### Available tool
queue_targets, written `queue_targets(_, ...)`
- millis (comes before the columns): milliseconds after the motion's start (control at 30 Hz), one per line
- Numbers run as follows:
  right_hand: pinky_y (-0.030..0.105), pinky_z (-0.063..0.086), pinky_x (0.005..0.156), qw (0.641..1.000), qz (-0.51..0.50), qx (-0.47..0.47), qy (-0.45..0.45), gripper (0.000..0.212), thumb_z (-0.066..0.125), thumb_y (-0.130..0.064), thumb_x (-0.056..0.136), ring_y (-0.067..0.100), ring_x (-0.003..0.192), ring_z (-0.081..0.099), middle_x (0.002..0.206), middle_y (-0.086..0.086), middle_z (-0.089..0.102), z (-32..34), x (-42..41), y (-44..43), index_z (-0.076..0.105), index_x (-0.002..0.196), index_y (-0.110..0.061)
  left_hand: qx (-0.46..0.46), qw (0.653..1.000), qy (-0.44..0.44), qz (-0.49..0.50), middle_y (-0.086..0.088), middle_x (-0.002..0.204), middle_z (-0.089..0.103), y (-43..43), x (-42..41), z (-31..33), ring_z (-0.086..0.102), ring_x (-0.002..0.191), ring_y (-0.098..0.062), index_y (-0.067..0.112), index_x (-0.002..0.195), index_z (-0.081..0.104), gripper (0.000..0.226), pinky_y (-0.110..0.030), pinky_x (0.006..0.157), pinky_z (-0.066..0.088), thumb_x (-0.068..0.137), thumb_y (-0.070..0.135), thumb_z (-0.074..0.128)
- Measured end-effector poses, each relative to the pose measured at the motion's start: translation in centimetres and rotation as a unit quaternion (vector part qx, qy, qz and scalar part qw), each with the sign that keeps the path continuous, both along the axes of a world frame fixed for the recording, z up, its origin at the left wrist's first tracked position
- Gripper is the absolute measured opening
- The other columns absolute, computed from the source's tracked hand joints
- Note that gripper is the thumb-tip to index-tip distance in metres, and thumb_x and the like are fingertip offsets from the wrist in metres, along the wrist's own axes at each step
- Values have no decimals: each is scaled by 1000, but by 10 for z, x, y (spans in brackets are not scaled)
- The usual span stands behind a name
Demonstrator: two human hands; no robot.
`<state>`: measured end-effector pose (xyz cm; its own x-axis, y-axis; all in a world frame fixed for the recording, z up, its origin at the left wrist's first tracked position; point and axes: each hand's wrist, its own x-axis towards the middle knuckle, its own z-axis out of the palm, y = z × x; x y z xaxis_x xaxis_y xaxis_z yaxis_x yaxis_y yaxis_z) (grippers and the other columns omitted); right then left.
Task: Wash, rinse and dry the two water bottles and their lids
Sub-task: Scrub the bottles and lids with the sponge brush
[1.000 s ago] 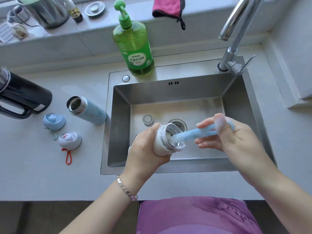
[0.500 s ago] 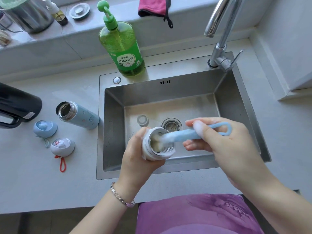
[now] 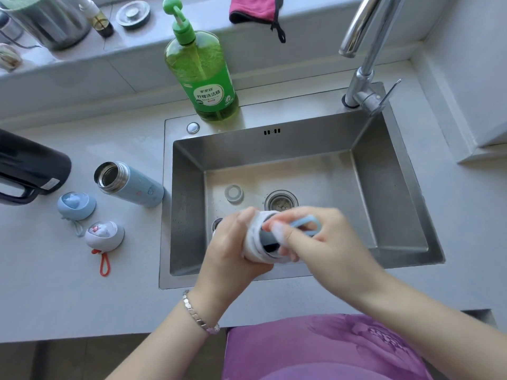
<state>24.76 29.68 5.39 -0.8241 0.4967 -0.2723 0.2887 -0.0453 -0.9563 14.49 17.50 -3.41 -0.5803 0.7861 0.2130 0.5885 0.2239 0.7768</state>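
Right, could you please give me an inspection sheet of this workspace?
Surface: grey counter with steel sink; drops in the sink.
Job's things: white bottle over the sink, brush head inside it; blue bottle, open, blue lid and white lid on the counter left of the sink.
Clutter: soap bottle, black jug, a ring in the sink, pot and pink cloth on the ledge.
Hands: left hand grips the white bottle; right hand holds the brush.
Cables: maybe a thin cord by the pot; unclear.
Surroundings: tap, no water running.
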Motion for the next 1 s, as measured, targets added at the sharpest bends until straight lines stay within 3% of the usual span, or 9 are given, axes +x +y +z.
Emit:
queue_targets(67,16,42,55,1000,16,8,-10,14,60,-26,75,-3,53,51,52,-10,59,-2,-1,2,70,67,-21,-15,1000,3,-6,9,107,55,1,-3,-4,56,91,-16,14,115,47,69,-28,84,46,55,21,81)
queue_targets(200,12,35,47,998,-27,-59,16,16,62,-4,83,1,44,44,46,-5,54,-2,3,26,72,73,-10,-87,992,-78,50,-4,104,62,-10,-15,-14,59,93,-25,6,120,53,72,-45,83,48,57,28,80)
queue_targets(333,9,36,53,996,26,77,24,10,64,-17,83,3,52,50,58,-19,61,-15,4,14,73,79,-18,-82,993,-90,3,6,98,59,-6,-10,-3,56,87,-17,20,115,54,65,-28,79,47,57,18,81)
queue_targets(433,5,40,67,984,40,173,23,15,61,-19,82,2,71,61,72,-21,64,-24,7,17,74,85,-13,-102,993,-29,-42,8,96,57,-8,-15,1,51,85,-13,21,112,52,64,-31,78,45,54,14,79)
queue_targets(533,9,39,55,996,40,75,-26,16,64,-12,84,6,53,56,54,-19,60,-25,3,15,69,72,-21,-109,993,30,-45,4,100,59,-7,-21,-1,48,88,-11,21,114,47,70,-30,78,41,51,17,77)
queue_targets(633,15,42,52,999,23,6,-29,20,64,-8,82,2,49,54,52,-12,60,-26,-5,10,68,69,-22,-104,992,42,-57,0,103,61,0,-16,-4,50,89,-13,19,116,45,75,-30,78,41,50,15,78)
queue_targets(800,28,45,56,994,4,106,-22,22,65,-14,84,26,57,58,60,-18,65,-32,0,16,65,72,-32,-105,994,12,-35,12,103,56,-1,-17,-4,49,91,-11,25,116,45,71,-23,79,41,52,21,76)
queue_targets(933,33,46,59,997,26,65,-36,27,64,-10,83,27,59,57,66,3,67,-36,-3,2,64,68,-32,-123,991,14,-55,7,97,58,3,-15,-10,46,84,-5,17,113,53,65,-28,76,42,53,16,78)
queue_targets(1000,25,43,51,996,-7,74,-45,22,64,-9,83,15,47,51,58,-3,62,-44,-5,5,64,71,-27,-123,990,22,-59,10,95,56,6,-15,-12,44,83,-3,16,111,54,64,-23,75,40,52,15,78)
